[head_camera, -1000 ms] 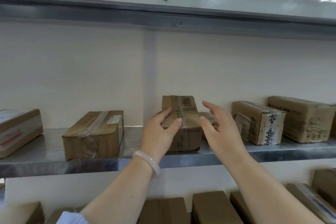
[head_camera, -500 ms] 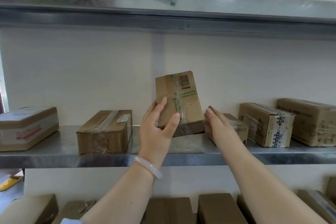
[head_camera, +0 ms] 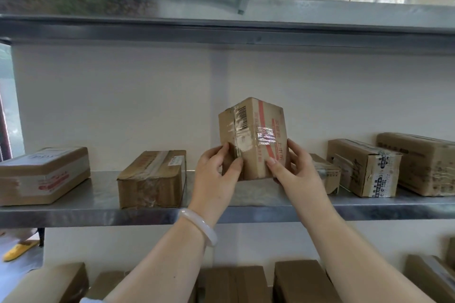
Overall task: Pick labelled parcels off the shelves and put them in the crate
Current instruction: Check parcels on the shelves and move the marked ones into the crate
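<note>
Over the shelf, the taped parcel stands on end, gripped low by the left hand and right hand, fingers curled round its lower corners. Held so low, it may tip, and the glossy tape could let it slip.

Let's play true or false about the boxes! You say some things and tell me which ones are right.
1. The left hand and the right hand both hold the box. True.
2. The box's stripe is green. False: the stripe is red.
3. The left wrist wears a white bangle. True.
4. The shelf has nothing else on it. False: other boxes sit on both sides.
</note>
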{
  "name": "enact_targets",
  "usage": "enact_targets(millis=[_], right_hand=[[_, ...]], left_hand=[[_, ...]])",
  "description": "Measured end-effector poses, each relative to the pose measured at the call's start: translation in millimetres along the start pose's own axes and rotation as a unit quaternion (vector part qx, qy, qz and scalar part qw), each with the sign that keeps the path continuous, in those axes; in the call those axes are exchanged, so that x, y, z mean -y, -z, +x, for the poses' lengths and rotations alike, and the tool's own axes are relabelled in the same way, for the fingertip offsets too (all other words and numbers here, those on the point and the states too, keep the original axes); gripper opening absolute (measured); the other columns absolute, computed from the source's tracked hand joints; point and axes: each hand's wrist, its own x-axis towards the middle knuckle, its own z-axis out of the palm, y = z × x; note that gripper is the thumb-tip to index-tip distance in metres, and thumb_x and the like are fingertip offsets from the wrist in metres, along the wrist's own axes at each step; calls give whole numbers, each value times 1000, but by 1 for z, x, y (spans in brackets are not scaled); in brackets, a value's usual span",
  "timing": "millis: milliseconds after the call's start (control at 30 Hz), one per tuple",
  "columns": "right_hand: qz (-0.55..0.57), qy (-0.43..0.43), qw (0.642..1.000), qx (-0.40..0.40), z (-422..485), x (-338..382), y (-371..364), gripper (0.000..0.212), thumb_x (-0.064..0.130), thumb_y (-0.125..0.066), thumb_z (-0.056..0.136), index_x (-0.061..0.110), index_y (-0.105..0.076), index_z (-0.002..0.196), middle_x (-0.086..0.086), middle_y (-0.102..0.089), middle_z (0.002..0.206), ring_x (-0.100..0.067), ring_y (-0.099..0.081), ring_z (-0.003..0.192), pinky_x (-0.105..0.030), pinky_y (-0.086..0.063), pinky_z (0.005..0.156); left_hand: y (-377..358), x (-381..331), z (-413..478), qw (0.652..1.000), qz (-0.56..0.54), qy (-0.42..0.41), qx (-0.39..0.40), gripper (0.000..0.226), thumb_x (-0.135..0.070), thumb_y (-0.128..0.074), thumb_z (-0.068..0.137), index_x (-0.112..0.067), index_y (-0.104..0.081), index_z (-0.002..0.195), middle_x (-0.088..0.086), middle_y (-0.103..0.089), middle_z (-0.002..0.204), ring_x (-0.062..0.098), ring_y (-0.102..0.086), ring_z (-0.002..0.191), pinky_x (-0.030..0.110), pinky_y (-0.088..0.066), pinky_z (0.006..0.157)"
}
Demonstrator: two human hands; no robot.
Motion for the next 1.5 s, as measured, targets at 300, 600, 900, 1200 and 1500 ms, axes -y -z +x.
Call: enact_targets(millis=[300,600,900,1200,1500], right_hand=[[-17,85,996,33,-19,2,-17,50,13,-66,90,40,-50,129,18,-60,123,-3,-57,117,-30,-53,94],[-78,104,991,32,-40,3,-30,41,15,-57,95,39,-57,128,18,-56,129,-2,-50,125,-34,-47,104],[-170,135,976,-6,-46,1,-24,45,28,-59,94,54,-48,129,24,-46,140,0,-35,135,-34,-38,110],[-123,58,988,-68,-64,13,24,61,25,-65,90,40,-39,143,33,-53,123,6,-53,117,-30,-50,99],[-288,54,936,-194,-128,36,102,68,38,-71,78,54,-38,135,21,-54,127,-2,-55,116,-22,-54,86]], left_hand=[[10,5,-3,999,5,29,22,64,-66,-70,74,-36,-56,128,-4,-52,126,4,-53,113,21,-48,94],[19,2,-14,999,-25,-17,-29,88,-41,-75,82,-35,-22,152,-7,-37,142,6,-42,127,32,-44,105],[19,1,-22,989,-144,-18,13,92,-44,-85,67,-41,-33,142,-9,-49,137,2,-52,123,30,-52,98],[-27,-6,-35,951,-289,18,111,63,-35,-71,78,-42,-48,136,-7,-63,131,15,-59,123,34,-53,96],[-101,-42,-76,918,-312,4,246,72,-23,-81,80,-65,-37,118,-46,-56,110,-19,-52,109,9,-49,83]])
